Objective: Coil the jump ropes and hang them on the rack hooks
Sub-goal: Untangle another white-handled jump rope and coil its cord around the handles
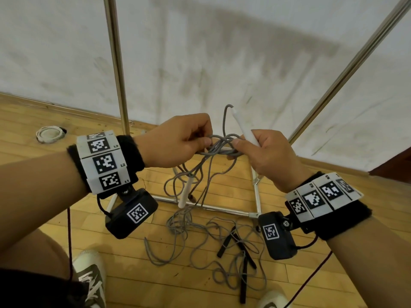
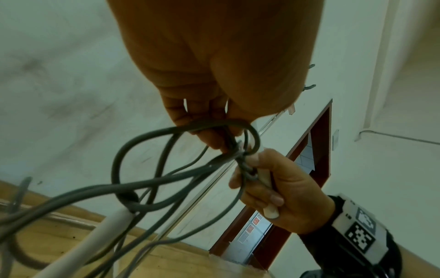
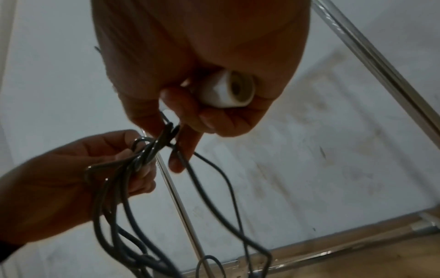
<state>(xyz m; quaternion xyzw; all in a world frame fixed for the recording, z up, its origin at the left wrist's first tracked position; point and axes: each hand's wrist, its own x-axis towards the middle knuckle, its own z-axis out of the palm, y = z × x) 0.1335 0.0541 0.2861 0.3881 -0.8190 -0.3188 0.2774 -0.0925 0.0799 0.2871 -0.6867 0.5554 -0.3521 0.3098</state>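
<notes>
the rack [image 1: 115, 63] is seen as two slanted metal uprights and a low base frame standing on the wooden floor [image 1: 33, 112] against the wall; two small hooks [image 2: 309, 86] are glimpsed high up in the left wrist view, so the coil is judged to be prepared here, below where it must be hung.

the grey jump rope [image 1: 213, 170] is held up between both hands above the base frame, its slack hanging down in loops to the floor, probably so the tangle can be read and loops gathered freely. a second rope with black handles [image 1: 233, 241] lies loose on the floor near the frame's front corner, not yet dealt with.

the left hand [image 1: 175, 141] is closed on a bundle of grey strands, the grip narrow, pinching them between thumb and fingers so the gathered loops are kept together. the right hand [image 1: 264, 152] is closed around one white handle [image 1: 244, 127], pointed up, while its thumb and forefinger also pinch the crossing strands, presumably to work a knot or wrap. the other white handle [image 1: 185, 194] dangles below.
</notes>
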